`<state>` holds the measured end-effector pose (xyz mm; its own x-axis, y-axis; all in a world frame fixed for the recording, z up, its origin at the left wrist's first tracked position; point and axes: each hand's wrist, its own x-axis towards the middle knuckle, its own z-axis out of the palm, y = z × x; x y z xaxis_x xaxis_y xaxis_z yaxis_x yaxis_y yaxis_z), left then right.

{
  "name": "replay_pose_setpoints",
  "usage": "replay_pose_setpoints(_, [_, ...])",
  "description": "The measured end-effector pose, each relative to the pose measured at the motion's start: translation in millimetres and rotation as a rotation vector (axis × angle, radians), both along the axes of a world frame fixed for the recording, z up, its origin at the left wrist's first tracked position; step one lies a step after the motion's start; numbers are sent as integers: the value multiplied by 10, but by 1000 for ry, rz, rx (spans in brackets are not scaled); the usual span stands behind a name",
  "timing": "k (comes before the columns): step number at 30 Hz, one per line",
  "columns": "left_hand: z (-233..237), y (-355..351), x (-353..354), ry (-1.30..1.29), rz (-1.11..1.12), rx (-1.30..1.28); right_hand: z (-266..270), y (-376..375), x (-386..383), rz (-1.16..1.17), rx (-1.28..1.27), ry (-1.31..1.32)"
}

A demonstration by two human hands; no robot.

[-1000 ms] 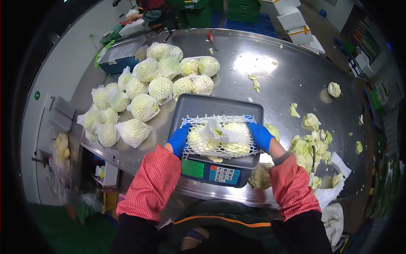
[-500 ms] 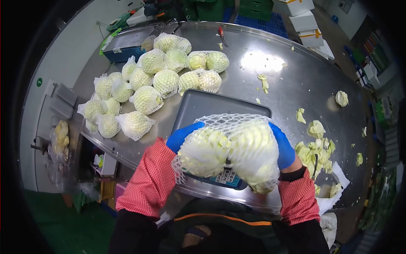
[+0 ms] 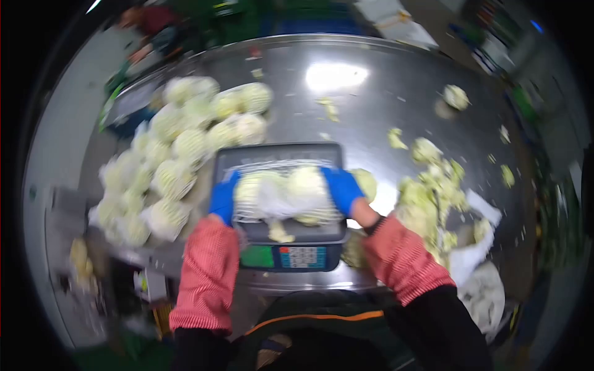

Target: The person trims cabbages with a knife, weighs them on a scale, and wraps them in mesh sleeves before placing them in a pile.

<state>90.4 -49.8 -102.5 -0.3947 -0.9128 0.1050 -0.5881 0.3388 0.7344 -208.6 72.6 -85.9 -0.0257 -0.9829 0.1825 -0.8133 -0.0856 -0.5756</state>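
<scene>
A pair of pale green cabbages point(image 3: 303, 185) in white foam netting is over the tray of a dark digital scale point(image 3: 226, 154); blur hides whether they rest on it. My left hand point(image 3: 224, 196), in a blue glove, grips their left end. On the right end my right hand point(image 3: 342, 190), gloved in blue too, is closed around the netting. A loose bit of leaf point(image 3: 279, 232) shows just below them. The scale's green display and keypad point(image 3: 303, 257) face me. Another cabbage point(image 3: 364, 184) sits partly hidden behind my right wrist.
Many netted cabbages point(image 3: 175, 179) crowd the left of the steel table point(image 3: 383, 117). Trimmed leaves point(image 3: 427, 204) lie in a heap on the right, beside a white cloth or sheet point(image 3: 473, 238). Farther back is a lone cabbage point(image 3: 456, 98). A person point(image 3: 154, 31) is beyond the far left corner.
Both hands have moved the netted cabbages away from my body, over the scale tray. The scale's display and keypad have come into fuller view. My view has shifted, and a person appears at back left.
</scene>
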Motion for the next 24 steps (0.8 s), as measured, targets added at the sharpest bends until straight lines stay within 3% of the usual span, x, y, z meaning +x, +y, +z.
replay_pose_setpoints(1, [-225,-178,107,75,121,181,33,-25,42,-45,19,-109])
replay_pose_setpoints(2, [-220,-305,143,3,36,185,562,115,94,-156,319,-272])
replay_pose_setpoints(3, [284,-40,-127,61,132,177,736,219,107,-211,306,-239])
replay_pose_setpoints(5, [348,-1,26,156,165,41,781,410,0,-125,210,-230])
replay_pose_setpoints(7, [643,178,261,671,-15,604,958,740,-151,150,162,-224])
replay_pose_setpoints(8, [677,182,504,930,-76,960,1008,889,-279,116,144,-308])
replay_pose_setpoints(9, [1144,467,343,861,-98,1119,1049,1039,-432,87,123,-393])
replay_pose_setpoints(10, [1167,558,612,804,-94,1179,1067,1183,-588,65,100,-474])
replay_pose_setpoints(11, [1124,634,998,790,23,1191,913,1324,-762,-185,-23,-508])
replay_pose_setpoints(12, [1224,833,1116,739,-123,1258,751,1501,-1045,-379,-70,-395])
replay_pose_setpoints(13, [972,728,1833,658,49,1322,706,1663,-1372,-564,40,-248])
replay_pose_setpoints(14, [961,874,2032,505,132,1314,470,1846,-1695,-689,-44,-261])
replay_pose_setpoints(15, [955,997,2103,334,223,1301,429,1987,-2021,-830,107,-96])
replay_pose_setpoints(17, [753,1152,2257,-42,379,1280,-125,2364,-2791,-934,117,490])
replay_pose_setpoints(18, [621,1205,2289,-244,411,1259,-221,2464,-3074,-1000,290,567])
replay_pose_setpoints(19, [512,1268,2293,-452,417,1236,-287,2521,-3319,-1075,461,514])
replay_pose_setpoints(21, [348,1350,2313,-840,364,1179,-457,2678,-3547,-1130,465,653])
replay_pose_setpoints(23, [323,1410,2233,-1159,252,1116,-818,2775,-3891,-1144,675,657])
replay_pose_setpoints(24, [388,1423,2126,-1274,186,1084,-813,2749,-3907,-1071,593,768])
